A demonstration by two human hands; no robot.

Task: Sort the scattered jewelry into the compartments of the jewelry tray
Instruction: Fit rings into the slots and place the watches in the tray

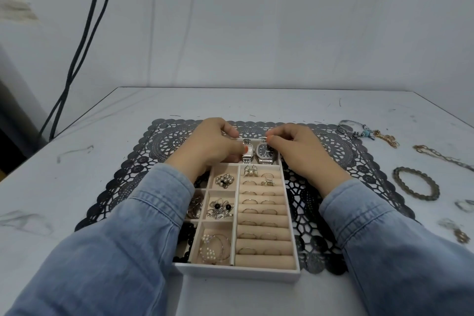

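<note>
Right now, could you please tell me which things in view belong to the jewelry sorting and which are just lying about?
Job: jewelry tray; rectangular watch, pinched by the left hand; dark-dial watch, pinched by the right hand; beaded bracelet, gold chain and bangles loose at the right.
Lying about: lace mat; black cables.

Left sleeve [143, 213] overhangs tray [238, 273] (left compartments); ring rows [261, 216] lie unobstructed.

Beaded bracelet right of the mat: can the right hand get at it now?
Probably yes. The beaded bracelet lies alone on the table, nothing over it or between it and the right hand. That hand's grip is on the dark-dial watch in the tray, so it must let go first.
</note>
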